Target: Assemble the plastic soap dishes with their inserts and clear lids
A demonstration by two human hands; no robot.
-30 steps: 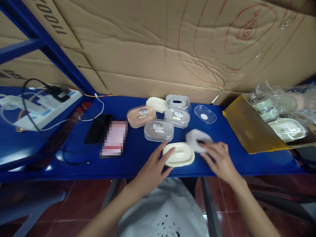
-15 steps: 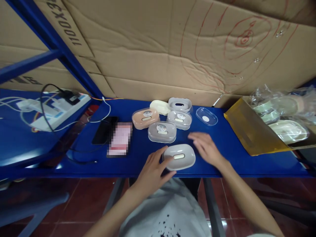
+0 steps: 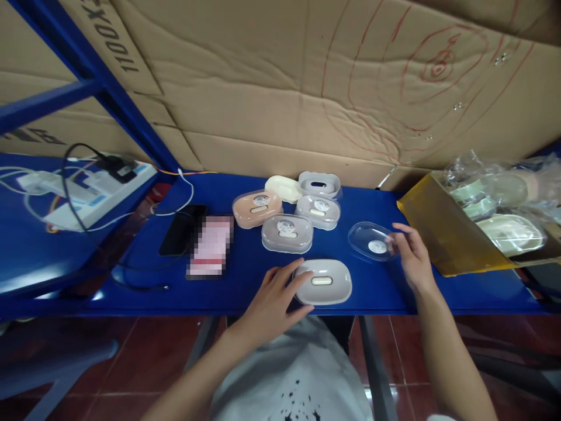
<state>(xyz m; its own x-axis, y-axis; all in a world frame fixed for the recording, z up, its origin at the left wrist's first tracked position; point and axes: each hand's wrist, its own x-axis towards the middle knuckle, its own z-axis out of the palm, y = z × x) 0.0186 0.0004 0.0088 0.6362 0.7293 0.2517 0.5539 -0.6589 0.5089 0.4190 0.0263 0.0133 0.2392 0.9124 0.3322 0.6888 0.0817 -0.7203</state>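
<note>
The person wears a pale grey shirt [image 3: 284, 356], soft and loosely creased, its colour leaning faintly to blue. Low on the shirt's front sits a scattered print of small black stars [image 3: 298, 382], mixed with specks and larger blots. Beyond the shirt's far edge, on either side of it, shows dark cloth [image 3: 344, 332], probably trousers. Well to the right of the shirt, a sliver of whitish sleeve [image 3: 438, 417] appears. Both forearms are uncovered and slender, and the left hand [image 3: 278, 295] and right hand [image 3: 409, 257] are bare, with slim fingers
</note>
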